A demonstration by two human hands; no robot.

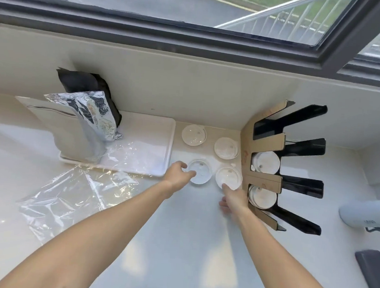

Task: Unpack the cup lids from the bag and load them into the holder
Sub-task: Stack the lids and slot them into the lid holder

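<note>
- While both forearms reach forward over the glossy white tabletop (177, 244), we see the right hand (234, 199) nearest us, its fingers (225, 186) loosely spread and grasping nothing, the tip of one touching the near rim of the near-right lid (229, 177).
- Just beyond, the left hand (177, 175) has its fingers (188, 173) curled in an unclosed pinch at the left rim of the near-left lid (199, 171); whether they grip it yet, we cannot tell.
- Each lid lies flat, straight ahead of its hand; being round, they offer no long axis, so we judge an edge pinch serves from any side.
- The right hand is nearer the holder (263, 178), a brown-faced rack with black prongs, just right of the lids; two slots already carry stacked lids (265, 161).
- Two more lids (193, 135) lie farther back: thin, translucent plastic.
- Left, the crinkled clear bag (73, 194) lies slack and emptied, half on a white tray (160, 141).
</note>
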